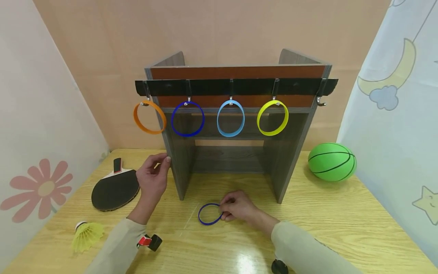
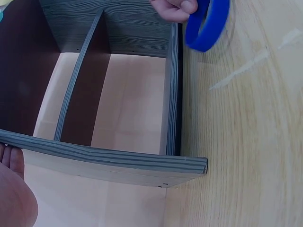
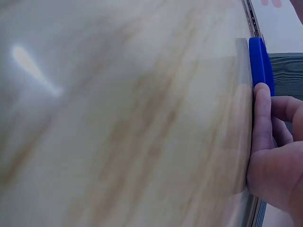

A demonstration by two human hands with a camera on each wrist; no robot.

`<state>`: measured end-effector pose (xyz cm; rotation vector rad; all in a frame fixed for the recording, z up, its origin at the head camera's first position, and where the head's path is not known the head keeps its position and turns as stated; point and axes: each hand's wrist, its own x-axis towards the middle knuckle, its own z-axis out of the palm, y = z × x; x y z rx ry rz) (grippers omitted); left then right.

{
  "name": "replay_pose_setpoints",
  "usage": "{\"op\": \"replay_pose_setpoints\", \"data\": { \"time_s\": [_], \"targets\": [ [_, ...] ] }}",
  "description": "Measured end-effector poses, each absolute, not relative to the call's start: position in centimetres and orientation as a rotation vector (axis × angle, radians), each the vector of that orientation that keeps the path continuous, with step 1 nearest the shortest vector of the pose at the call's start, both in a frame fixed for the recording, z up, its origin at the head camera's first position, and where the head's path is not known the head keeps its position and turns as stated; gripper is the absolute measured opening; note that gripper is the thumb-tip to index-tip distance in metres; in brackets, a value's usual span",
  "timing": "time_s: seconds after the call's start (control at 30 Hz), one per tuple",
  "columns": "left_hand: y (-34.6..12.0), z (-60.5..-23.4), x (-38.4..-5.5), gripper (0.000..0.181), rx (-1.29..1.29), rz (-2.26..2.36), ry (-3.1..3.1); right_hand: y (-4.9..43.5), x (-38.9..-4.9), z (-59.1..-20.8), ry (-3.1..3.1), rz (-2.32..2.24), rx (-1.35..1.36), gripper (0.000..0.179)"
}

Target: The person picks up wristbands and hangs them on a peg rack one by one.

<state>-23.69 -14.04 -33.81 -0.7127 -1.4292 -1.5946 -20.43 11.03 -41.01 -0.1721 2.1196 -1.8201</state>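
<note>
My right hand pinches a flat dark blue ring at its right side, low over the tabletop in front of the shelf. In the left wrist view the same blue ring shows as a broad smooth band between thumb and fingers. My left hand rests against the outer left side of the grey wooden shelf, fingers loosely bent and touching the panel near its front edge. From the shelf's black strip hang an orange ring, another dark blue ring, a light blue ring and a yellow ring.
A bare hook sits at the strip's right end. On the left of the table lie a black table tennis paddle and a yellow shuttlecock. A green ball lies to the right of the shelf.
</note>
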Motion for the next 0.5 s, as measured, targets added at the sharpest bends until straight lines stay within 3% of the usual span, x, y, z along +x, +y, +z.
{"op": "replay_pose_setpoints", "data": {
  "time_s": [0.5],
  "targets": [
    [-13.96,-33.39,-23.18,0.010,-0.720,-1.586,-1.446,11.68,-20.14,-41.01,2.069,-1.823,-0.300,0.012]
  ]
}}
